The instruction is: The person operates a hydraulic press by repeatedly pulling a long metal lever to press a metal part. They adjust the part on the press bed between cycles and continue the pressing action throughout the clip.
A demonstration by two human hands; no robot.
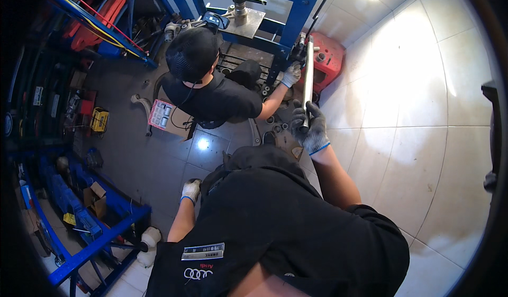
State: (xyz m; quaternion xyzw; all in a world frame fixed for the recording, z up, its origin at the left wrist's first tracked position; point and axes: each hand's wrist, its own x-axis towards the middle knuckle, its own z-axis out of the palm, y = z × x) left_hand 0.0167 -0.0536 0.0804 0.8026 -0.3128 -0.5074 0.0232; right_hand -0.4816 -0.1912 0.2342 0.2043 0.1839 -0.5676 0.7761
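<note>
- My right hand (312, 129) is wrapped around a steel tube (308, 80) beside the blue press (293, 11).
- My left hand (190, 190) rests loosely curled, holding nothing, above the open grey floor (159, 165).
- A co-worker's gloved hand (290, 75) touches the tube.

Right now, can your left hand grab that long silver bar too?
Probably not without shifting. The left hand rests low by the knee, while the silver bar stands upright across the body, held by the right hand.

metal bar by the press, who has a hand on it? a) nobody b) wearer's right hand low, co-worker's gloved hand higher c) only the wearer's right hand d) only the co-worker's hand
b: the right hand grips the metal bar at its lower end, while the co-worker's gloved hand rests against it higher up.
</note>
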